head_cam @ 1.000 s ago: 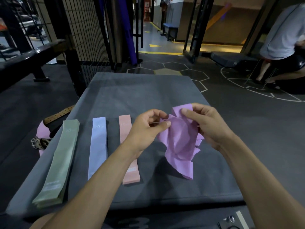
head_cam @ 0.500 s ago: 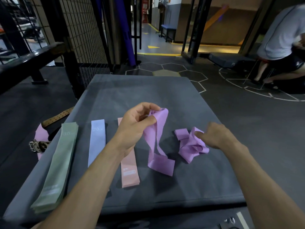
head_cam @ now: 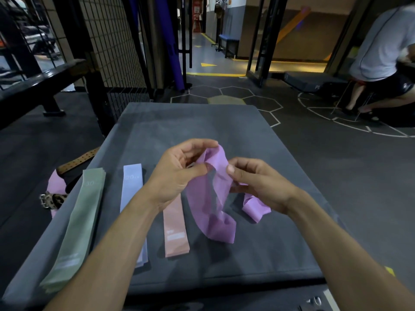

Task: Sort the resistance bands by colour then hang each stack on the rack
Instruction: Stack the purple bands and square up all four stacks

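Note:
A purple band (head_cam: 211, 205) hangs twisted above the grey padded platform (head_cam: 202, 122). My left hand (head_cam: 177, 173) pinches its upper left edge between thumb and fingers. My right hand (head_cam: 258, 182) pinches the band's right edge. A second crumpled purple band (head_cam: 256, 207) lies on the platform under my right hand. Three sorted stacks lie flat to the left: green (head_cam: 76, 227), light blue (head_cam: 131, 194) and pink (head_cam: 175, 230).
A studded leather belt (head_cam: 76, 161) and a pink strap (head_cam: 55, 187) lie off the platform's left edge. A wire mesh rack (head_cam: 112, 41) stands behind on the left. A person (head_cam: 381, 55) sits at the far right. Dark gym floor surrounds the platform.
My right hand let go of the crumpled purple bundle on the platform and rose to pinch the band that my left hand holds. The band now spreads between both hands.

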Available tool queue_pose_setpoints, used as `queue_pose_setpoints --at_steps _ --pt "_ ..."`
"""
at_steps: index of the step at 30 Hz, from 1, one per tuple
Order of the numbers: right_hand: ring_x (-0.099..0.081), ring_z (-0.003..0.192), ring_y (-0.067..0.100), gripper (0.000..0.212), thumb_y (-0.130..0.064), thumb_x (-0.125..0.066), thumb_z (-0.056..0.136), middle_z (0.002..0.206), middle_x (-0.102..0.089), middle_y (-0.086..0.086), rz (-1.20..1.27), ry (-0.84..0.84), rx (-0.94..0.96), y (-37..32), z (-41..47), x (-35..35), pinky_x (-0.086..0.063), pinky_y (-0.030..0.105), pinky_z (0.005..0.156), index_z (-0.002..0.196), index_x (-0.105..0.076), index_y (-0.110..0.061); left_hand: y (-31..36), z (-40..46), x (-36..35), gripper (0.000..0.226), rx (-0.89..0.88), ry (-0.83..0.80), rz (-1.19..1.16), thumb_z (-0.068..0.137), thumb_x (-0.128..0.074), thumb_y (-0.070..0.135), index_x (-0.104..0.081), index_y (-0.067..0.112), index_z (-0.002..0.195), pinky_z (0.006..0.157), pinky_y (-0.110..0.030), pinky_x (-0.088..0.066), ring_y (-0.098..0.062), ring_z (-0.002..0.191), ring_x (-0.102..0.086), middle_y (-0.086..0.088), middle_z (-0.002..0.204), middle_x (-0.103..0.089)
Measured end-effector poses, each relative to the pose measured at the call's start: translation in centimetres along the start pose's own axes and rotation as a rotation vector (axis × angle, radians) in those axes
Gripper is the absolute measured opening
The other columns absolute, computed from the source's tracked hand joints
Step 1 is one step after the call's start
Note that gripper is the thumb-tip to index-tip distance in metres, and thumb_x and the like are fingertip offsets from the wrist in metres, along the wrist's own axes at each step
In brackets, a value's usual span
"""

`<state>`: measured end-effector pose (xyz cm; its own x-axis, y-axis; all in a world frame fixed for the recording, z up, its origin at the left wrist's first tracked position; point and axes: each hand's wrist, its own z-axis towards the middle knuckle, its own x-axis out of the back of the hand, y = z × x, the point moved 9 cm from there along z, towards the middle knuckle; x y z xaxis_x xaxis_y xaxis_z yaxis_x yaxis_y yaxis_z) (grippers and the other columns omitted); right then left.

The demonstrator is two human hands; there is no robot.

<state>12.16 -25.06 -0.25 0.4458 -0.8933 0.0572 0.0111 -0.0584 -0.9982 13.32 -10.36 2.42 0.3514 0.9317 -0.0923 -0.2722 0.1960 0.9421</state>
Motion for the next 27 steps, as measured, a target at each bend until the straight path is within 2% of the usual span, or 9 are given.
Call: queue_pose_setpoints --at_steps 2,4,7,10,15,19,22,25,27 --pt "-0.062 0.079 0.016 0.015 -0.023 -0.072 0.088 0.084 -0.063 0.007 -0.017 0.034 0.028 -0.3 0.2 0.1 -0.054 0.026 0.074 0.086 -0.066 -0.009 0.0 0.0 0.1 0.045 -0.001 -0.007 0.05 0.084 -0.067 -0.015 -0.069 0.018 0.114 0.099 -0.021 -0.047 -0.01 0.118 -0.063 0.005 0.119 -0.073" --pt "-0.056 0.065 0.014 0.014 -0.014 -0.074 0.087 0.073 -0.061 0.006 -0.088 0.184 0.087 -1.0 0.3 1.3 -0.047 0.022 0.058 0.079 -0.064 -0.009 -0.1 -0.1 0.1 0.045 0.011 -0.013 0.07 0.083 -0.07 -0.013 -0.069 0.017 0.117 0.099 -0.021 -0.047 -0.011 0.119 -0.063 0.004 0.122 -0.072" --pt "-0.054 0.064 0.015 0.017 -0.015 -0.076 0.088 0.068 -0.062 0.005 -0.275 0.357 0.21 -1.9 0.0 3.2 -0.046 0.032 0.058 0.076 -0.065 -0.01 -0.3 -0.1 0.1 0.047 0.027 -0.013 0.072 0.083 -0.071 -0.012 -0.067 0.017 0.121 0.101 -0.022 -0.048 -0.012 0.119 -0.063 0.003 0.124 -0.072" --pt "-0.057 0.062 0.017 0.018 -0.029 -0.076 0.086 0.068 -0.068 0.004 -0.463 0.459 0.258 -2.1 -0.3 3.7 -0.05 0.04 0.057 0.077 -0.067 -0.017 -0.6 -0.2 -0.1 0.045 0.059 -0.048 0.069 0.082 -0.073 -0.008 -0.067 0.015 0.121 0.102 -0.023 -0.049 -0.013 0.119 -0.063 0.001 0.125 -0.071" --pt "-0.065 0.066 0.016 0.009 -0.025 -0.075 0.087 0.071 -0.07 -0.002 -0.524 0.599 0.254 -2.7 -0.8 4.9 -0.054 0.031 0.057 0.081 -0.071 -0.02 -0.6 -0.1 0.3 0.044 0.062 -0.034 0.097 0.082 -0.075 -0.006 -0.069 0.02 0.117 0.095 -0.02 -0.05 -0.007 0.11 -0.065 0.005 0.118 -0.073" --pt "-0.063 0.064 0.008 0.012 -0.026 -0.079 0.084 0.072 -0.069 -0.005 -0.627 0.548 0.183 -1.6 -0.3 4.9 -0.05 0.02 0.057 0.081 -0.07 -0.019 -0.6 0.3 1.8 0.035 0.041 0.114 0.082 0.083 -0.075 -0.004 -0.071 0.018 0.11 0.089 -0.021 -0.052 -0.007 0.094 -0.069 0.005 0.098 -0.077" --pt "-0.064 0.064 0.013 0.012 -0.025 -0.081 0.082 0.074 -0.069 -0.006 -0.676 0.387 0.069 0.3 0.8 4.2 -0.056 0.031 0.059 0.081 -0.069 -0.022 0.0 0.4 2.4 0.025 -0.008 0.197 0.083 0.081 -0.077 0.001 -0.074 0.018 0.099 0.082 -0.018 -0.051 -0.004 0.083 -0.067 0.007 0.085 -0.076" --pt "-0.063 0.069 0.007 0.02 -0.014 -0.078 0.083 0.076 -0.067 -0.012 -0.704 0.17 0.0 2.0 1.4 2.4 -0.055 0.035 0.072 0.078 -0.066 -0.03 0.7 0.5 2.1 0.018 -0.05 0.217 0.05 0.075 -0.08 0.008 -0.073 0.015 0.09 0.077 -0.016 -0.052 -0.004 0.08 -0.067 0.007 0.083 -0.076" --pt "-0.065 0.081 0.005 0.029 0.001 -0.069 0.084 0.086 -0.068 -0.012 -0.608 0.104 -0.015 1.7 1.1 1.4 -0.054 0.027 0.079 0.09 -0.066 -0.027 1.1 0.5 1.8 0.02 -0.074 0.21 0.07 0.069 -0.081 0.015 -0.073 0.017 0.087 0.078 -0.017 -0.053 -0.006 0.081 -0.067 0.008 0.082 -0.076"
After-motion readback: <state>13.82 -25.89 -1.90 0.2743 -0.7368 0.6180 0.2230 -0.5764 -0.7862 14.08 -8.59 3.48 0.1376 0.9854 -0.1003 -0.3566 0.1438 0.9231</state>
